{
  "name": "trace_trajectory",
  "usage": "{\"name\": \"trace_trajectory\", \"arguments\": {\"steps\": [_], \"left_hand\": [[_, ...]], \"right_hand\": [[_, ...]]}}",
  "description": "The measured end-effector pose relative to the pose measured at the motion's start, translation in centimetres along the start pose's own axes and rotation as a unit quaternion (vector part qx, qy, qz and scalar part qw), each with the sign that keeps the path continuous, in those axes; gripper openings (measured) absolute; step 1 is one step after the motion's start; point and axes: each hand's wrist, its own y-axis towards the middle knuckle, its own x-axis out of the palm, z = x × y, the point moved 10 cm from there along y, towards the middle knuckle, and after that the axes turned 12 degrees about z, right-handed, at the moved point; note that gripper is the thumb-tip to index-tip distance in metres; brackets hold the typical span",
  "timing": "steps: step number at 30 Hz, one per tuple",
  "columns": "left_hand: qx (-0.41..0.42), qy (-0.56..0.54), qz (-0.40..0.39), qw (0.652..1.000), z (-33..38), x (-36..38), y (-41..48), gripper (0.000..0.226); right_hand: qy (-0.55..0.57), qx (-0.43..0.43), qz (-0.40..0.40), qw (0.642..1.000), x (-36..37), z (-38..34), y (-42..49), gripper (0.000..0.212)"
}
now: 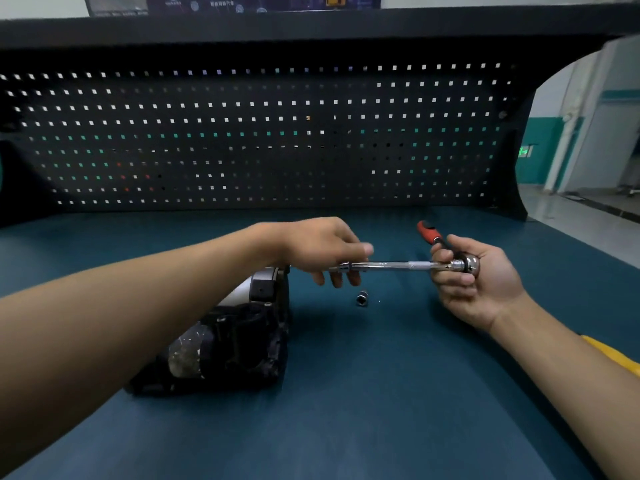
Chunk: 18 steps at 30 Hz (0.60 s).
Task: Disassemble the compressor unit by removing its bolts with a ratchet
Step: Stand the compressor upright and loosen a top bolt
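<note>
Dim, brighter toward the right edge. Soft shadows across the counter. Wide-angle bending at the edges. Slightly blurred throughout, backlit glow through the pegboard.

The compressor unit is lying on the left of the worktop, under the left forearm. A socket is lying apart to its right, beneath the extension bar, which is spanning between the left grip and the right grip. The ratchet is sitting in the right grip, its handle pointing back toward the pegboard behind the worktop.
</note>
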Motion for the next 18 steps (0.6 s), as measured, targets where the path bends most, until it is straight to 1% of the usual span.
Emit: {"name": "trace_trajectory", "arguments": {"steps": [1, 3, 6, 9, 14, 18], "left_hand": [[0.041, 0.058, 0.013, 0.997, 0.9, 0.2, 0.1, 0.035], [0.093, 0.135, 0.030, 0.986, 2.0, 0.7, 0.1, 0.028], [0.123, 0.183, 0.056, 0.974, 2.6, 0.7, 0.0, 0.028], [0.142, 0.211, 0.103, 0.962, 2.8, -0.4, 0.1, 0.026], [0.159, 0.168, 0.103, 0.968, 2.8, -1.1, 0.1, 0.020], [0.157, 0.132, 0.103, 0.973, 2.8, -1.4, 0.2, 0.021]], "right_hand": [[0.000, 0.000, 0.003, 1.000, 0.1, 0.1, 0.0, 0.015], [0.001, -0.004, 0.009, 1.000, 0.1, 0.1, 0.0, 0.015], [0.000, -0.009, 0.016, 1.000, 0.1, -0.1, -0.3, 0.015], [0.006, -0.006, 0.013, 1.000, 0.4, 0.0, -0.5, 0.014], [0.000, -0.005, 0.003, 1.000, 1.0, 0.1, -0.8, 0.014], [-0.004, -0.016, -0.002, 1.000, 1.1, -0.5, -0.9, 0.009]]}}
